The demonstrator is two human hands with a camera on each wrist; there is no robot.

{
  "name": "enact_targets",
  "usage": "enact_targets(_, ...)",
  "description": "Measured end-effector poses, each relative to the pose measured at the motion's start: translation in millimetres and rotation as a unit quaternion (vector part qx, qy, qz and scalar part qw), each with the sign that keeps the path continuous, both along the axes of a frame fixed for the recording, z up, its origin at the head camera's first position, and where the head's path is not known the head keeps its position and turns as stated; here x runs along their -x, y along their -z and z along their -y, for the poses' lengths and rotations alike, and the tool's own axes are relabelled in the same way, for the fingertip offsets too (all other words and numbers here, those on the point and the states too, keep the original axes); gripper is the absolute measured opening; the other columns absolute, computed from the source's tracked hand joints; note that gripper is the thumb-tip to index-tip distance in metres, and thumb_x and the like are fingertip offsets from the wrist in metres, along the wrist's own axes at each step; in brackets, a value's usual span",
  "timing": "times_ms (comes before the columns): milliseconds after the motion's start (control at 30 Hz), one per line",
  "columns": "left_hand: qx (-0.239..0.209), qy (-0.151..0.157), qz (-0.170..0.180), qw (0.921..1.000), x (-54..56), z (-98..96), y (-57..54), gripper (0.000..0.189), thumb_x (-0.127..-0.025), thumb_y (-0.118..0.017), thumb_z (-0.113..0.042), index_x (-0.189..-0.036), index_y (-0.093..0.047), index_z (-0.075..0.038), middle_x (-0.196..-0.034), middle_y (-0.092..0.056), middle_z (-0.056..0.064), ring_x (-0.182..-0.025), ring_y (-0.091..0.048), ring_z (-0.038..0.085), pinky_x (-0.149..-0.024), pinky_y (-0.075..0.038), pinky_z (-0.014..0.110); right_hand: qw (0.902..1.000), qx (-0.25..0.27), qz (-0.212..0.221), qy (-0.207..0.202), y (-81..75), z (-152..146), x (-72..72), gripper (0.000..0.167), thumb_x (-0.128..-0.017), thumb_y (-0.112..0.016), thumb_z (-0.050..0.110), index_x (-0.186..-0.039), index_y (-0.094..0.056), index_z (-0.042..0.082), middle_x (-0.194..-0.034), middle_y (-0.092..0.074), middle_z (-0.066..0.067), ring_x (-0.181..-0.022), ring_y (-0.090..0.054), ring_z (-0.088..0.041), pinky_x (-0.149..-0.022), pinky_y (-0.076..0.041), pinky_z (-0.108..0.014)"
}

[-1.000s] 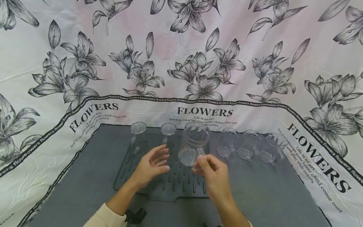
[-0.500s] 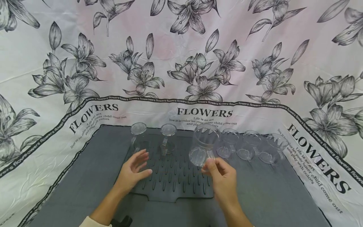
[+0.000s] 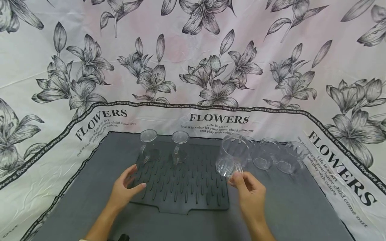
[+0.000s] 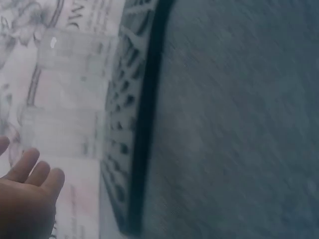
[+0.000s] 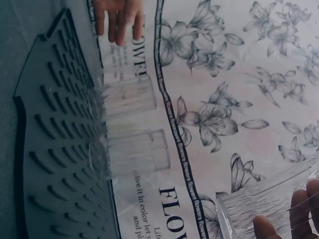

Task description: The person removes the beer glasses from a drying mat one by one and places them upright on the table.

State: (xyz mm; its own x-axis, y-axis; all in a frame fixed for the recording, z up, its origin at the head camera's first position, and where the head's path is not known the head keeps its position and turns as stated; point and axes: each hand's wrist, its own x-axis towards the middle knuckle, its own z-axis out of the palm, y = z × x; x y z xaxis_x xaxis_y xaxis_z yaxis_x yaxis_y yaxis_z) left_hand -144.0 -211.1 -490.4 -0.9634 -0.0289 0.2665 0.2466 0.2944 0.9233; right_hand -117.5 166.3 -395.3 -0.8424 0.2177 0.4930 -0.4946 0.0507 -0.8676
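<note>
My right hand pinches the handle of a clear mug, which it holds mouth up and a little tilted, right of the ribbed dark mat. In the right wrist view that mug shows at the lower right, with fingertips beside it. My left hand hovers at the mat's left edge, fingers spread and holding nothing. Two clear mugs stand upside down at the back of the mat, a left one and a right one, handles facing me.
Three more clear mugs stand mouth up at the right: a near-centre one partly hidden behind the held mug, a middle one and an end one. A grey cloth covers the table. Behind rises a flower-printed curtain.
My right hand has carried the mug rightward, from over the mat to in front of the standing mugs. My left hand has drawn back to the left, away from the mug.
</note>
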Motion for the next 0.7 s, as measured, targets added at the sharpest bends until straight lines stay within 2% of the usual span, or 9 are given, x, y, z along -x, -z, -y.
enact_targets(133, 0.018, -0.033, 0.022, 0.9991, -0.9, 9.2, 7.1, 0.081, -0.083, -0.079, -0.017, -0.149, -0.033, -0.007, -0.149, -0.032, 0.022, -0.134, -0.028, 0.046, -0.105, -0.029, 0.058, 0.9998, 0.015, -0.007, 0.012, 5.4, -6.9, -0.4, 0.021, -0.095, -0.058, -0.003, -0.076, -0.061, -0.012, -0.074, -0.064, -0.013, -0.072, -0.067, -0.021, -0.072, -0.055, -0.026)
enact_targets(233, 0.03, -0.047, 0.038, 0.9977, -0.6, 13.9, 11.8, 0.083, -0.083, -0.079, -0.02, -0.149, -0.033, -0.007, -0.151, -0.029, 0.021, -0.136, -0.025, 0.047, -0.107, -0.026, 0.056, 0.9994, 0.026, -0.017, 0.017, 10.1, -13.2, -0.6, 0.02, -0.095, -0.056, -0.006, -0.077, -0.059, -0.015, -0.074, -0.064, -0.015, -0.072, -0.067, -0.02, -0.073, -0.055, -0.025)
enact_targets(567, 0.059, -0.049, 0.1, 0.992, -0.3, 19.3, 26.6, 0.092, -0.081, -0.081, -0.024, -0.151, -0.025, -0.003, -0.153, -0.02, 0.026, -0.135, -0.022, 0.051, -0.108, -0.024, 0.056, 0.9987, 0.014, -0.01, 0.048, 24.1, -29.9, -0.8, 0.022, -0.095, -0.056, -0.003, -0.077, -0.059, -0.016, -0.074, -0.062, -0.02, -0.071, -0.066, -0.02, -0.072, -0.055, -0.024)
enact_targets(700, 0.101, -0.045, 0.115, 0.9873, -1.3, 21.4, 31.6, 0.099, -0.078, -0.083, -0.026, -0.151, -0.022, 0.003, -0.151, -0.02, 0.03, -0.136, -0.019, 0.05, -0.108, -0.021, 0.057, 0.9972, 0.03, 0.009, 0.068, 29.6, -34.7, -0.4, 0.023, -0.095, -0.058, -0.002, -0.077, -0.059, -0.016, -0.074, -0.062, -0.021, -0.07, -0.066, -0.02, -0.071, -0.054, -0.023)
